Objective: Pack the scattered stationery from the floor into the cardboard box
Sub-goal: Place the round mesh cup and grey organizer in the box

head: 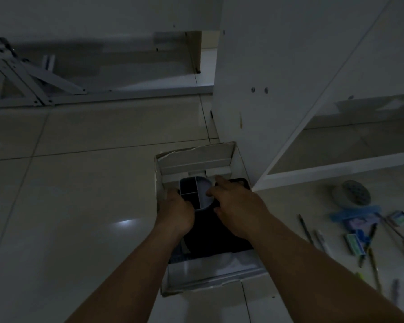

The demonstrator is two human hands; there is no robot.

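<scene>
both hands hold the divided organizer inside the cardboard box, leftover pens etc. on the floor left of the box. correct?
Wrong side. The head view shows the leftover pens on the floor to the right of the cardboard box, not the left. The rest stands: left hand and right hand both hold the divided organizer inside the box.

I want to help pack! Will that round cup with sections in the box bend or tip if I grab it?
Probably stiff: the sectioned cup has crisp straight dividers, like hard plastic. Likely light, since its sections look empty. It may tip; the left hand and right hand both hold it.
</scene>
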